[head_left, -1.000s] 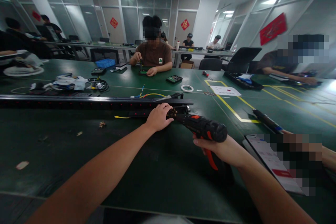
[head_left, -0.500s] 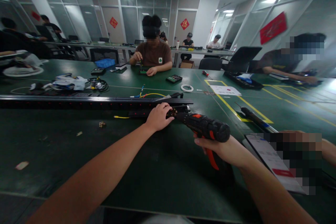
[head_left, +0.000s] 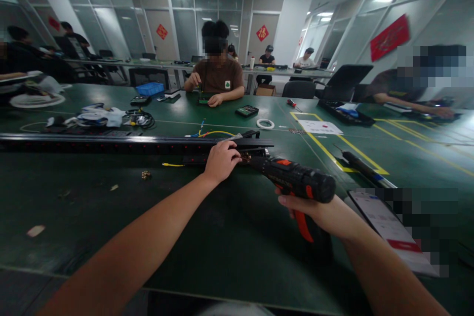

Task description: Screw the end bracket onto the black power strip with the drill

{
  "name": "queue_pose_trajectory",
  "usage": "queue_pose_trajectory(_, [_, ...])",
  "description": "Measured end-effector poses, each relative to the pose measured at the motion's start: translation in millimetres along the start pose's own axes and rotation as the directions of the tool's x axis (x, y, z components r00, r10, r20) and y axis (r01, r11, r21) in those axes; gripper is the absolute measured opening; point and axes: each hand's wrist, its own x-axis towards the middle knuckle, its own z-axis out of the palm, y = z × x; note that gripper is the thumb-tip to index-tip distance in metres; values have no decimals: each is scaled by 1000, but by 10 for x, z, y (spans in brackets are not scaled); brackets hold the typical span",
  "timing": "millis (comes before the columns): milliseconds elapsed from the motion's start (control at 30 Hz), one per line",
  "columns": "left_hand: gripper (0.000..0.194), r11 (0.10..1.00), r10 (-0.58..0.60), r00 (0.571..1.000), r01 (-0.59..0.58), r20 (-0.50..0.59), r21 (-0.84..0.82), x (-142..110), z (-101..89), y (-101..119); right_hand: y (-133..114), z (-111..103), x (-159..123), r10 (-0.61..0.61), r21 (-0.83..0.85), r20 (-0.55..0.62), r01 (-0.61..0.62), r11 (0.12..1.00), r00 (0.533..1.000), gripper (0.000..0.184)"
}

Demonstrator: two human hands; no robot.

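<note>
My right hand [head_left: 313,210] is wrapped around the grip of a black and orange cordless drill [head_left: 296,175]. The drill points left, its tip close to small brass-coloured parts [head_left: 246,158] at the right end of a long black strip [head_left: 111,143] with red dots along its side. My left hand [head_left: 222,160] lies over that end, fingers curled by the brass parts. Whatever its fingertips pinch is too small to make out. A yellow wire with a lug [head_left: 173,164] sticks out left of this hand. Brass screws [head_left: 145,175] form a small pile on the green table.
Behind the strip lie bundled cables [head_left: 138,118], a white tape roll [head_left: 265,124] and a black tray [head_left: 247,110]. On the right are an electric screwdriver [head_left: 361,165] and a sheet with a red band [head_left: 392,232]. A co-worker [head_left: 218,74] sits opposite, handling a green board.
The drill has shifted slightly right and back from the strip's end. My left fingers have moved a little. The other person's hand by the sheet at the right no longer shows.
</note>
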Motion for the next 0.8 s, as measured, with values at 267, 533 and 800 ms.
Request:
queue_pose_trajectory(267, [10, 957, -261, 854, 166, 450, 240, -283, -973, -180, -22, -17, 17, -10, -30, -24, 9, 1000, 1000, 27])
queue_pose_trajectory(533, [21, 812, -576, 642, 381, 506, 441, -1044, -1744, -1360, -81, 18, 34, -30, -85, 1, 30, 996, 1000, 23])
queue_pose_trajectory(800, [21, 770, -631, 645, 454, 430, 448, -1128, -1747, -1648, -12, 13, 84, -27, -143, -8, 25, 989, 1000, 21])
